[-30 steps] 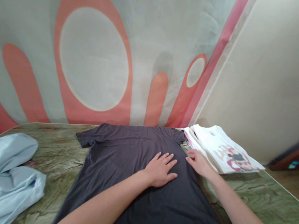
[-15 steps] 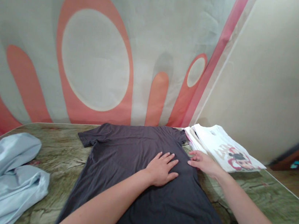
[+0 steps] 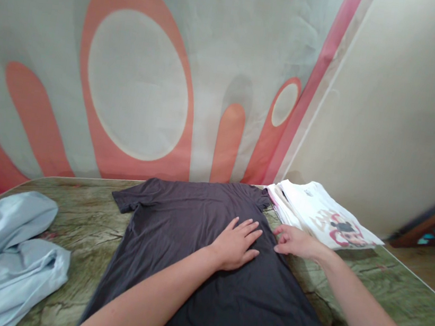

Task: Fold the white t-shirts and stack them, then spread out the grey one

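Observation:
A dark T-shirt lies spread over the table, its sleeves toward the far edge and a few wrinkles across the chest. My left hand rests flat on the right half of the shirt, fingers stretched and a little apart. At the shirt's right side edge is my right hand, its fingers partly bent, with a small gap between thumb and forefinger. No cloth shows clearly between those fingertips. The lower end of the shirt runs out of view.
To the right of the shirt's far sleeve sits a stack of folded white shirts, the top one printed with a cartoon figure. A crumpled light-blue garment lies at the left. The wood-patterned table meets a patterned wall behind.
My right hand has shifted slightly down along the shirt's edge, and its fingers have bent more. My left hand stays in nearly the same place on the shirt.

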Demonstrator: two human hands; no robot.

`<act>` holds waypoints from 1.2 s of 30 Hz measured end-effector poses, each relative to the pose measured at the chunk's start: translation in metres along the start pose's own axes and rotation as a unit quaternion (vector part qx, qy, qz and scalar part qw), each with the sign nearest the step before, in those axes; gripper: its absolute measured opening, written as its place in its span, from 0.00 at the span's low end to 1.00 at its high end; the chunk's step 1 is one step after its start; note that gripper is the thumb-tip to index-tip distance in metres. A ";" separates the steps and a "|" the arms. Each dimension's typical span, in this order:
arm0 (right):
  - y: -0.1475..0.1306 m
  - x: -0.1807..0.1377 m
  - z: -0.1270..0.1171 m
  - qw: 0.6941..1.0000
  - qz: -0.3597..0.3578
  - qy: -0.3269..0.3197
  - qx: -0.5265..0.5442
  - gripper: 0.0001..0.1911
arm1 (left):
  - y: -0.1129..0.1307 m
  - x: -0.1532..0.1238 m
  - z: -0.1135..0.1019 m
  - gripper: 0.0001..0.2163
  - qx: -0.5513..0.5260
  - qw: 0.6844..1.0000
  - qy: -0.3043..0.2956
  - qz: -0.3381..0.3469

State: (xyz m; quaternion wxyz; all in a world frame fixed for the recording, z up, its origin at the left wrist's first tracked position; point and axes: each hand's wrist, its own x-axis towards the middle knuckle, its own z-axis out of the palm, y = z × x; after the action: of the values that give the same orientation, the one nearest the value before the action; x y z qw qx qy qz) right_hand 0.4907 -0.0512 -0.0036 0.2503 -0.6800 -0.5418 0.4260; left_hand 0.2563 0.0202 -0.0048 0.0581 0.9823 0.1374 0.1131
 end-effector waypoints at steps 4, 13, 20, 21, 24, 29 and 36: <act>0.001 0.003 0.004 0.998 0.002 0.014 -0.064 0.14 | 0.004 -0.002 0.000 0.25 -0.013 0.999 -0.033 0.022; -0.006 0.008 0.010 0.961 -0.116 0.163 -0.192 0.09 | 0.003 -0.003 0.004 0.29 -0.031 0.998 -0.061 0.018; -0.005 0.017 0.020 0.921 -0.152 0.149 -0.327 0.14 | 0.004 -0.003 0.008 0.29 -0.032 0.998 -0.052 0.012; -0.003 0.017 0.019 0.920 -0.144 0.147 -0.334 0.14 | 0.004 -0.003 0.009 0.29 -0.032 0.998 -0.051 0.011; 0.002 0.016 0.012 0.915 -0.133 0.139 -0.355 0.13 | 0.005 -0.004 0.009 0.29 -0.032 0.998 -0.048 0.009; -0.017 0.026 0.022 0.906 -0.183 0.161 -0.347 0.15 | 0.009 -0.005 0.007 0.29 -0.032 0.999 -0.041 0.004; -0.032 0.089 0.063 0.927 -0.251 0.153 -0.234 0.23 | 0.015 -0.004 0.012 0.29 -0.036 0.999 0.008 -0.015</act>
State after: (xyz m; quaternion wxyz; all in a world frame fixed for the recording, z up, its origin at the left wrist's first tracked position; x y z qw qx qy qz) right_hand 0.4252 0.0351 -0.0376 0.2628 -0.6182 -0.7339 0.1008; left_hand 0.2592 0.0034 -0.0148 0.0945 0.9765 0.1484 0.1246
